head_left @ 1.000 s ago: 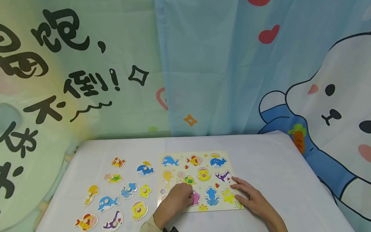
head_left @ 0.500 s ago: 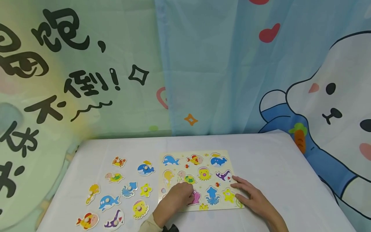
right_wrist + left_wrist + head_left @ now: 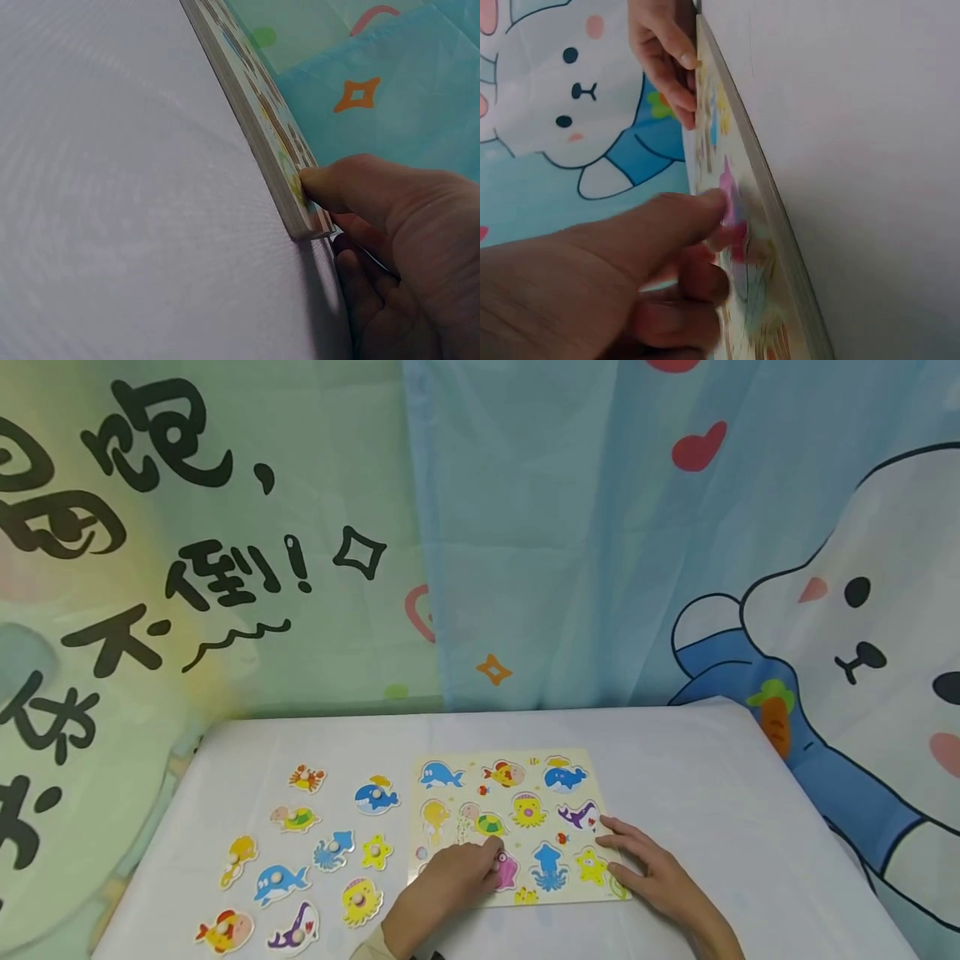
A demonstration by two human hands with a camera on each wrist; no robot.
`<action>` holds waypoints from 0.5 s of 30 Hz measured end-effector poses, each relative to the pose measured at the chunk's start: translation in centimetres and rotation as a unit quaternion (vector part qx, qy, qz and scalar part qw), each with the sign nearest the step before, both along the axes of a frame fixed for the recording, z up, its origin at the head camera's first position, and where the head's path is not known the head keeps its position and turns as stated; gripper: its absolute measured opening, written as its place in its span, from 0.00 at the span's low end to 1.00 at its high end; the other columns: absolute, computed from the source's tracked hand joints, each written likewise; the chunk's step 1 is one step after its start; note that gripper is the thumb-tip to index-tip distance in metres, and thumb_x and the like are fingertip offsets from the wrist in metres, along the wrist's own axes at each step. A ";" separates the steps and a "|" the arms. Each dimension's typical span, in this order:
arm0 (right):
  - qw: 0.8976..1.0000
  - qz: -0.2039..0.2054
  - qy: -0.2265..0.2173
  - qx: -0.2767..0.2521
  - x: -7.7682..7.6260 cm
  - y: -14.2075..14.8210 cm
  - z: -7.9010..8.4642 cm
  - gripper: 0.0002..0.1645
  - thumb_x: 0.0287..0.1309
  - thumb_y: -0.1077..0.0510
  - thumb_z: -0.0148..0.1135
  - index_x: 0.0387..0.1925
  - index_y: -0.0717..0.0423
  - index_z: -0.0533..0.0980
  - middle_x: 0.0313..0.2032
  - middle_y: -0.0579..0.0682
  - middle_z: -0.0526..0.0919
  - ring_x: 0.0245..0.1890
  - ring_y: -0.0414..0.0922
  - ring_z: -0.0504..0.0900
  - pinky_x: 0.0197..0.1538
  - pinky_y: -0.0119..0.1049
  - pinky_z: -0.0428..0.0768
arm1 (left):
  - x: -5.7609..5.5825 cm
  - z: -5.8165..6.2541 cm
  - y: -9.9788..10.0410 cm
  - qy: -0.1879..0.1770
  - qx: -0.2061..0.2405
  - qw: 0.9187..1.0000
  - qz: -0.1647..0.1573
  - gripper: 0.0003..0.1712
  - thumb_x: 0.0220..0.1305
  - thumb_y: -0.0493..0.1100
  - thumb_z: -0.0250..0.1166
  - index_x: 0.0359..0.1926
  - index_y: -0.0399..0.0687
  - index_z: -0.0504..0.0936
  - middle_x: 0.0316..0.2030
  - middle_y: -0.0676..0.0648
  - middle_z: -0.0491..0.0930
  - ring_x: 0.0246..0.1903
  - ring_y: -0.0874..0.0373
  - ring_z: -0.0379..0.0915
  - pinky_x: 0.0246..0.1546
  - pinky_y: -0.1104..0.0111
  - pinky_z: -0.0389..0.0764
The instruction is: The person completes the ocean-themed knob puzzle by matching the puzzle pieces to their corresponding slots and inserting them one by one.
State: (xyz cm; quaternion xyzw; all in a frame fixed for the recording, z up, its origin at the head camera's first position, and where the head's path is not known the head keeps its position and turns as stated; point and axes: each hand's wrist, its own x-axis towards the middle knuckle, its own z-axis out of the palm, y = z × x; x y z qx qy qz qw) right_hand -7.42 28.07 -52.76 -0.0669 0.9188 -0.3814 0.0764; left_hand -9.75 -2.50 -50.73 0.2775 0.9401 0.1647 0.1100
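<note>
A flat puzzle board (image 3: 525, 814) with printed sea animals lies on the white table. My left hand (image 3: 457, 872) is over its lower left part. Thumb and index finger pinch at a pink fish piece (image 3: 507, 870) that sits on the board. In the left wrist view, the thumb tip overlaps the pink fish piece (image 3: 728, 187) and the other fingers are curled behind. My right hand (image 3: 652, 868) rests at the board's right edge, fingers loosely spread. Its thumb touches the printed face near the corner of the board (image 3: 262, 161), seen in the right wrist view.
Several loose knobbed pieces lie left of the board, among them a crab (image 3: 307, 779), a whale (image 3: 377, 797), an octopus (image 3: 362, 903), a shark (image 3: 294, 929) and a red-yellow fish (image 3: 225, 932). A printed curtain (image 3: 540, 568) hangs behind the table.
My left hand has shifted slightly down toward the near edge, and its index finger shows straighter over the pink fish piece. The right hand and the loose pieces stay put.
</note>
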 end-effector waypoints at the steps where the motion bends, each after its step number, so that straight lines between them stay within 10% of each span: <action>1: 1.000 -0.001 0.000 0.001 0.0 0.0 -0.1 0.17 0.61 0.50 0.62 0.52 0.40 0.78 0.69 0.49 0.68 0.72 0.44 0.61 0.67 0.59 0.62 | 0.1 0.0 -0.3 0.004 0.008 1.000 -0.003 0.15 0.65 0.48 0.62 0.51 0.52 0.74 0.22 0.56 0.74 0.20 0.65 0.62 0.24 0.74 0.66; 5: 1.000 -0.005 0.005 0.007 -0.1 0.1 -0.2 0.17 0.60 0.49 0.63 0.52 0.37 0.78 0.69 0.46 0.68 0.70 0.26 0.57 0.67 0.57 0.62 | 0.8 0.7 -1.7 0.015 0.043 0.999 0.002 0.18 0.66 0.50 0.61 0.55 0.54 0.73 0.24 0.59 0.74 0.22 0.66 0.63 0.27 0.74 0.69; 15: 1.000 0.000 0.014 0.003 0.0 -0.1 0.0 0.17 0.61 0.51 0.62 0.52 0.40 0.78 0.69 0.49 0.69 0.72 0.43 0.61 0.67 0.59 0.63 | 4.0 0.8 -6.9 -0.064 0.093 0.991 0.077 0.20 0.67 0.49 0.60 0.58 0.54 0.75 0.23 0.63 0.69 0.24 0.70 0.63 0.30 0.74 0.69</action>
